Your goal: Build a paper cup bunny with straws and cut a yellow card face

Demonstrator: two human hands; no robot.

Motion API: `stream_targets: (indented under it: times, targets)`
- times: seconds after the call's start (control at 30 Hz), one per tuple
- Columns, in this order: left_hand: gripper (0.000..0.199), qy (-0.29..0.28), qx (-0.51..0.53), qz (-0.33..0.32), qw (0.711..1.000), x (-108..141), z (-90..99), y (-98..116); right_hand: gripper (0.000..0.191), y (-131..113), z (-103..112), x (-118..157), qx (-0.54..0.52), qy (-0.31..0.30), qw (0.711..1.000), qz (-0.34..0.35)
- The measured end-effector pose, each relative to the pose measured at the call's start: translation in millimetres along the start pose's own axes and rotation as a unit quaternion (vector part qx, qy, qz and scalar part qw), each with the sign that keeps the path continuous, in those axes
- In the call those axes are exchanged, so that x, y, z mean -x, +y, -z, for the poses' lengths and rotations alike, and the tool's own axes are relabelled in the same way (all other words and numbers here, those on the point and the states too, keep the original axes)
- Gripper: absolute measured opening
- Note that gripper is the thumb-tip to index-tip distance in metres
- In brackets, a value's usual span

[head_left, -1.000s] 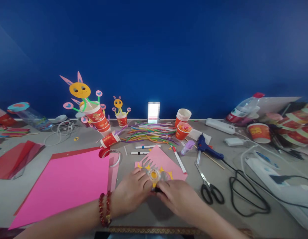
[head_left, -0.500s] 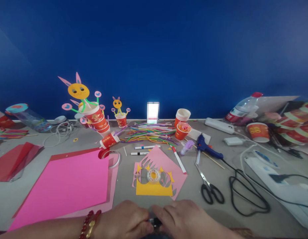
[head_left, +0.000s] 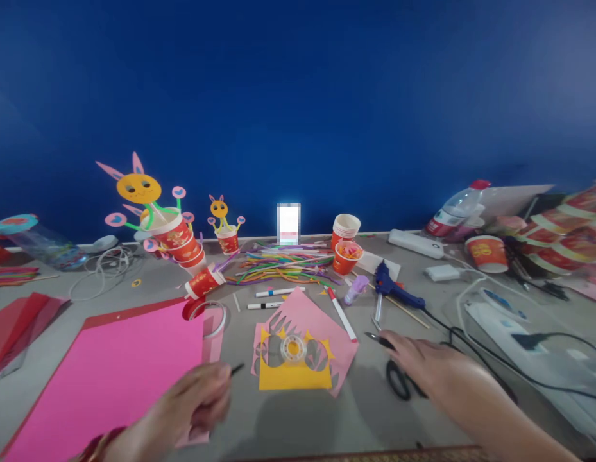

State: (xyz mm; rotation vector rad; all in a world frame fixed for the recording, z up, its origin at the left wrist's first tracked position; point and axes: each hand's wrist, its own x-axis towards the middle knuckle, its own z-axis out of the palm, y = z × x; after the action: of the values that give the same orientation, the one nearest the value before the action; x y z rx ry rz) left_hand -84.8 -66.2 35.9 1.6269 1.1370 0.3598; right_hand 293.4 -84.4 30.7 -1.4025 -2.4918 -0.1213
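Observation:
My left hand is closed over the right edge of the bright pink sheet, with a small dark pointed piece sticking out from its fingers. On the right, my right hand reaches over the black-handled scissors and holds a black pen, its tip pointing left. Between the hands lie a cut yellow sheet and a light pink cut sheet, with a clear tape roll on top. A red-capped marker rests on the light pink sheet.
Behind are colourful pipe cleaners, a blue glue gun, red paper cups and rabbit-faced cup figures. A power strip with cables is at the right, near a bottle. Red sheets lie far left.
My hands, together at the front edge before, have moved apart, left hand leftward and right hand toward the scissors. The view has shifted slightly.

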Motion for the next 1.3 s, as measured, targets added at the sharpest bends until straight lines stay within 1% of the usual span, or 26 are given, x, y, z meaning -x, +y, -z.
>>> stream_targets:
  times: [0.03,0.1,0.13,0.17,0.2,0.23,0.3,0.33,0.37,0.4,0.43,0.5,0.6,0.67,0.7,0.73,0.77,0.8,0.83,0.87,0.97,1.0,1.03,1.1,1.2,1.3]
  targets:
    - [0.058,0.033,-0.036,-0.016,0.999,-6.5,10.5,-5.7,0.032,6.0,2.2,0.4,-0.042,0.001,0.999,-0.034]
    - [0.039,0.086,-0.090,-0.046,0.991,-30.2,28.4,-14.0,0.044,3.3,4.0,-5.3,-0.148,-0.050,0.986,-0.056]
    - [0.036,0.141,-0.206,-0.092,0.964,-45.5,35.3,-17.3,0.047,-3.1,3.3,-10.4,-0.182,-0.069,0.979,-0.055]
    - [0.035,0.177,-0.311,-0.125,0.926,-61.3,40.5,-20.4,0.049,-10.7,1.8,-15.9,-0.204,-0.087,0.974,-0.053]
    - [0.034,0.207,-0.381,-0.141,0.890,-76.1,44.1,-23.3,0.049,-17.9,-0.4,-20.9,-0.220,-0.093,0.970,-0.053]
    - [0.032,0.226,-0.427,-0.154,0.862,-88.4,45.9,-26.0,0.049,-23.6,-3.0,-24.7,-0.239,-0.098,0.964,-0.057]
    - [0.027,0.254,-0.439,-0.162,0.846,-102.8,43.1,-29.9,0.044,-28.5,-9.5,-27.3,-0.295,-0.097,0.948,-0.068]
    - [0.028,0.268,-0.439,-0.177,0.839,-104.9,38.3,-30.8,0.040,-28.1,-13.4,-26.4,-0.336,-0.103,0.933,-0.078]
    - [0.031,0.265,-0.430,-0.197,0.840,-104.4,31.3,-30.9,0.036,-26.6,-17.9,-24.7,-0.388,-0.113,0.910,-0.092]
    - [0.033,0.245,-0.416,-0.223,0.847,-102.2,22.5,-30.3,0.033,-24.7,-23.1,-22.9,-0.446,-0.126,0.879,-0.111]
    - [0.035,0.209,-0.397,-0.251,0.858,-99.6,12.4,-29.1,0.032,-23.0,-28.8,-21.6,-0.507,-0.141,0.840,-0.135]
    - [0.045,0.135,-0.357,-0.285,0.879,-95.9,-8.7,-26.3,0.032,-21.8,-41.2,-22.2,-0.619,-0.142,0.750,-0.186]
    - [0.056,0.104,-0.316,-0.295,0.896,-98.2,-33.3,-26.5,0.035,-24.9,-56.6,-30.0,-0.726,-0.113,0.637,-0.232]
    - [0.058,0.103,-0.295,-0.287,0.905,-101.9,-41.6,-30.2,0.035,-27.3,-62.3,-35.7,-0.770,-0.102,0.581,-0.242]
    - [0.057,0.105,-0.286,-0.282,0.910,-103.4,-43.6,-32.5,0.035,-28.0,-63.9,-37.8,-0.786,-0.097,0.560,-0.243]
    - [0.056,0.107,-0.278,-0.275,0.914,-104.5,-44.7,-34.6,0.036,-28.2,-65.0,-39.4,-0.795,-0.092,0.548,-0.243]
    - [0.054,0.108,-0.271,-0.269,0.918,-105.1,-45.1,-36.3,0.036,-28.3,-65.9,-40.6,-0.798,-0.086,0.545,-0.244]
    - [0.052,0.109,-0.265,-0.262,0.921,-105.4,-45.1,-37.5,0.038,-28.4,-66.8,-41.6,-0.793,-0.082,0.552,-0.243]
    - [0.052,0.110,-0.261,-0.257,0.924,-105.5,-45.0,-38.3,0.039,-28.8,-68.0,-42.7,-0.781,-0.076,0.571,-0.243]
    - [0.052,0.110,-0.257,-0.252,0.926,-105.5,-44.8,-38.7,0.039,-29.7,-69.5,-44.1,-0.759,-0.071,0.600,-0.242]
    - [0.054,0.113,-0.251,-0.243,0.930,-105.8,-44.5,-38.8,0.030,-35.4,-75.3,-50.8,-0.651,-0.046,0.724,-0.223]
    - [0.054,0.113,-0.249,-0.241,0.931,-106.1,-44.5,-38.8,0.029,-38.0,-77.4,-53.7,-0.614,-0.038,0.758,-0.216]
    - [0.054,0.111,-0.247,-0.238,0.933,-106.4,-44.5,-38.9,0.026,-40.6,-79.2,-56.9,-0.584,-0.033,0.784,-0.208]
    - [0.053,0.106,-0.243,-0.234,0.935,-107.0,-44.5,-39.3,0.019,-45.1,-82.2,-63.3,-0.545,-0.030,0.817,-0.185]
    - [0.054,0.106,-0.243,-0.233,0.936,-107.5,-44.6,-39.8,0.011,-49.4,-84.4,-71.8,-0.493,-0.039,0.857,-0.149]
    - [0.053,0.109,-0.243,-0.229,0.936,-107.5,-44.4,-39.6,0.012,-51.9,-85.8,-76.6,-0.453,-0.036,0.883,-0.121]
